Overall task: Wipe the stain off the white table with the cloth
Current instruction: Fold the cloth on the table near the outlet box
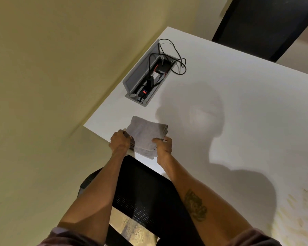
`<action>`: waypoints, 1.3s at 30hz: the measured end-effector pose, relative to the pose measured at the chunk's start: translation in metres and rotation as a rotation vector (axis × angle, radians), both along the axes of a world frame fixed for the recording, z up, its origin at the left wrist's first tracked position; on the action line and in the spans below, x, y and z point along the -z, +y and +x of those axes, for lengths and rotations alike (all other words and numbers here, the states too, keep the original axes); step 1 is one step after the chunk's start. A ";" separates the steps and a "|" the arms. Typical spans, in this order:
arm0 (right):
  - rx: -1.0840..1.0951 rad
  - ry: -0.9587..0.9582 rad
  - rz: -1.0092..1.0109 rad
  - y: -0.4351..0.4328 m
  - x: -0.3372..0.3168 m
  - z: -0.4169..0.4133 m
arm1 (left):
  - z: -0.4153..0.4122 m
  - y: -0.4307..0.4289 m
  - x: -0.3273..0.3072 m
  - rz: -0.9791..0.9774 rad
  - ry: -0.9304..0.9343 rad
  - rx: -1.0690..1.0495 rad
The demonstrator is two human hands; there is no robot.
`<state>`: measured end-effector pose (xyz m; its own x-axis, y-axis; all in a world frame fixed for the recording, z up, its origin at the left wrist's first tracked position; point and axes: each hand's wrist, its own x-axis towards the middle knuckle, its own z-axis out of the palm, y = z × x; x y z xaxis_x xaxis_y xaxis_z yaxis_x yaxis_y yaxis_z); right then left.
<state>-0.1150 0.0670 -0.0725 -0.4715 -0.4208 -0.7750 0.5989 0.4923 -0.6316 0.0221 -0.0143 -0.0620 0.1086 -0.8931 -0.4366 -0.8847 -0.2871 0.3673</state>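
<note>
A folded grey cloth [144,134] lies at the near left corner of the white table [238,112], partly hanging over the edge. My left hand [120,141] grips the cloth's left side. On the cloth's near right corner, my right hand [164,144] is closed. A yellowish smeared stain [297,210] covers the table at the far right of the view, well away from both hands.
An open grey cable box [146,79] with plugs and a looped black cable [178,59] is set into the table beyond the cloth. A black chair [142,192] stands under my arms at the table edge. A beige wall is on the left.
</note>
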 end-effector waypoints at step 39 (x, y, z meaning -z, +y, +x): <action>0.329 0.639 0.168 0.371 -0.092 -0.280 | -0.306 0.371 -0.060 -0.550 0.538 1.172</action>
<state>-0.3947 0.4383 0.0195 -0.9339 -0.0800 -0.3486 0.2728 0.4711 -0.8388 -0.2844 0.3571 -0.0023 -0.8763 -0.4147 0.2451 -0.2235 0.8007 0.5558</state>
